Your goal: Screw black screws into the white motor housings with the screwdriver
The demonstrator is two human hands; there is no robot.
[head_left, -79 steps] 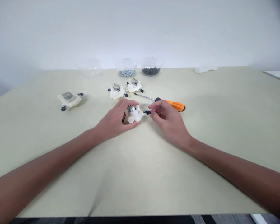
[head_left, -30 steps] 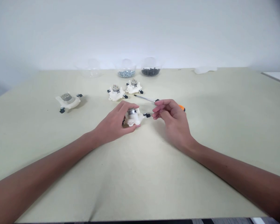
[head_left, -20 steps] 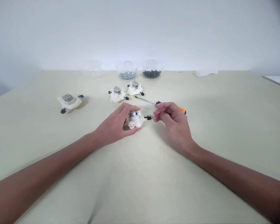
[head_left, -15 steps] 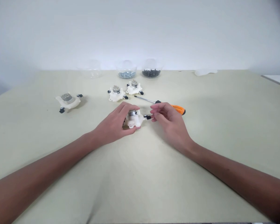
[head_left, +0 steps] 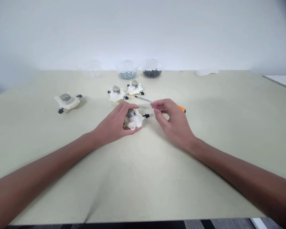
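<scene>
My left hand is closed around a white plastic motor mount with a silver motor seated in it. A black end piece sticks out from the right side of this mount. My right hand hovers just right of that piece, apart from it, its fingers curved with a small gap to the thumb and nothing seen between them. Behind the right hand lies a screwdriver; its metal shaft and orange handle show on either side of the fingers.
Two similar motor mounts stand beyond my left hand, and another mount lies at the left. Along the back are clear bowls, one with small silver screws, one with black parts. A white flat item lies back right.
My right hand has drawn away from the mount's black end piece and now covers more of the screwdriver. The left hand keeps its hold; the whole view has shifted slightly.
</scene>
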